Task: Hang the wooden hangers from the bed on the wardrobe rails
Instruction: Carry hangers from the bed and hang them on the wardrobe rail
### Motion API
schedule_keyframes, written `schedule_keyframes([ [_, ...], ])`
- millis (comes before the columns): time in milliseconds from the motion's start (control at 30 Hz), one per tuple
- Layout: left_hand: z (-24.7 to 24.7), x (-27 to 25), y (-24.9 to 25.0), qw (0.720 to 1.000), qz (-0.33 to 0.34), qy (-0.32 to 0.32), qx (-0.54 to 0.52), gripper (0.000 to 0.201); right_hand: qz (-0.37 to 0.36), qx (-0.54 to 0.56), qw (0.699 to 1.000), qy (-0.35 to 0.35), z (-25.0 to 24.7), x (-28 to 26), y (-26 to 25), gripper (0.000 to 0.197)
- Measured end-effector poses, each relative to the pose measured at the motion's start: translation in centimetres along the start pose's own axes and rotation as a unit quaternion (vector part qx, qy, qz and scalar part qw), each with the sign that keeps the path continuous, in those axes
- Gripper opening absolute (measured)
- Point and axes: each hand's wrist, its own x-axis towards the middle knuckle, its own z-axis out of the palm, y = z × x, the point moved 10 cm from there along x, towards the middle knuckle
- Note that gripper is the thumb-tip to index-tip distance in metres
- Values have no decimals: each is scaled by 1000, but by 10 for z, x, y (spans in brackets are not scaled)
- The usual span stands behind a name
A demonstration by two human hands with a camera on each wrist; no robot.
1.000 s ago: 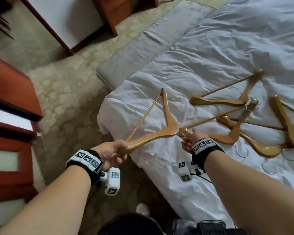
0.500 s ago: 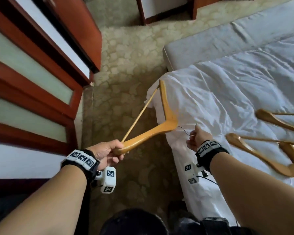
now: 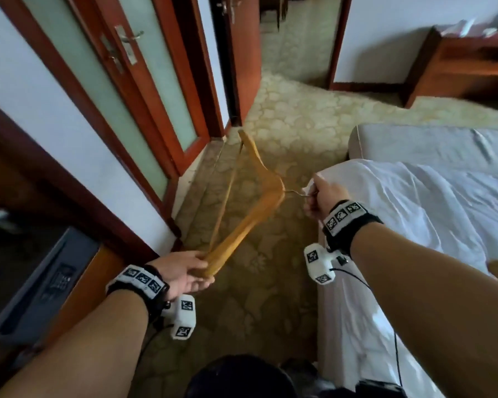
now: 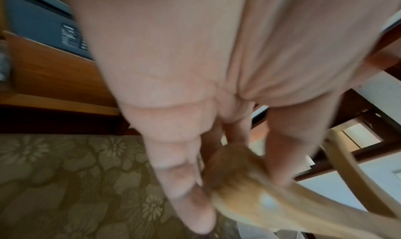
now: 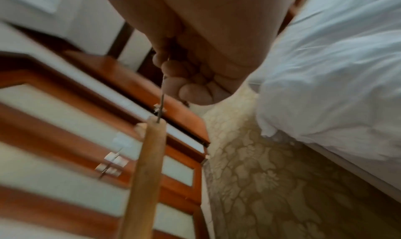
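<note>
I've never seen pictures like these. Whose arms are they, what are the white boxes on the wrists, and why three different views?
No machine here: a person wears three cameras. The head view looks down at both arms; the white boxes under the patterned wristbands are most likely the wrist cameras, giving the two close-ups. The left hand grips one end of a wooden hanger, seen blurred in its close-up. The right hand pinches the hanger's metal hook, fingers curled round the wire. The hanger is in the air above the patterned carpet. The bed, with a white sheet, is to the right; wood-framed doors are to the left.
</note>
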Motion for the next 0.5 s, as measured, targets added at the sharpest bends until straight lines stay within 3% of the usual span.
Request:
schedule_keyframes([
  [133, -67, -39, -20, 995, -7, 87, 57, 33, -48, -130, 988, -76, 119, -57, -34, 40],
  [233, -131, -54, -35, 984, 6, 151, 95, 64, -37, -166, 980, -108, 188, -97, -31, 34],
  [300, -170, -65, -46, 975, 12, 193, 110, 67, -27, -178, 976, -123, 222, -123, -27, 34],
  [433, -204, -109, -54, 973, 16, 205, 109, 72, -60, -199, 963, -174, 286, -166, -34, 36],
  [500, -207, -134, -53, 976, 15, 194, 100, 65, -84, -238, 946, -204, 316, -187, -41, 35],
])
